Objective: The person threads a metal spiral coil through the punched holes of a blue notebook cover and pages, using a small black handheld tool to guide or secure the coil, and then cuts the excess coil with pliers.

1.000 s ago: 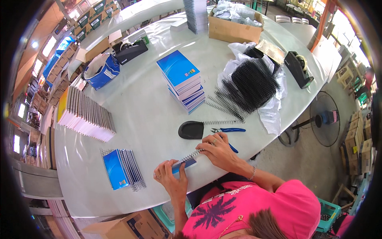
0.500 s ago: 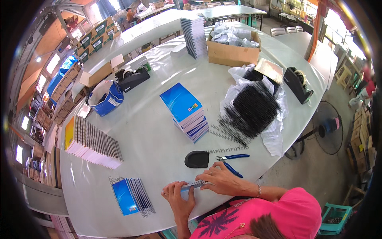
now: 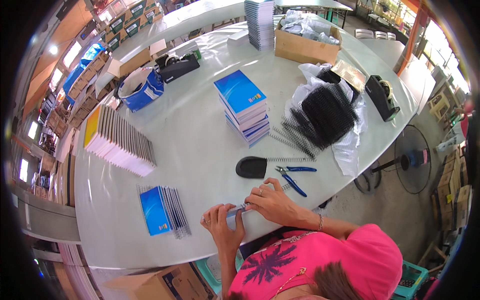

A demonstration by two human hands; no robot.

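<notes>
My left hand (image 3: 222,221) grips a thin notebook (image 3: 231,214) on edge near the table's front, thumb on the near side and fingers over the top. My right hand (image 3: 274,204) is closed on a dark spiral binding coil at the notebook's upper edge; a free end of the coil (image 3: 286,187) sticks out past its fingers. Just beyond lie blue-handled cutting pliers (image 3: 296,181) with jaws apart and a black rounded pad (image 3: 251,167). Left of my hands are blue-covered notebooks (image 3: 159,212) with coils standing out from their edges.
A stack of blue notebooks (image 3: 241,107) stands mid-table, with a heap of black coils (image 3: 327,117) on white wrapping to its right. Coil-bound books (image 3: 120,142) form a row at left. Around the back are a blue container (image 3: 143,92), tape dispensers (image 3: 382,97) and a carton (image 3: 306,47).
The view has tilted, so the table's contents sit higher. Both hands stay at the notebook; the right fingers have shifted along its edge, and a coil end now shows beyond them.
</notes>
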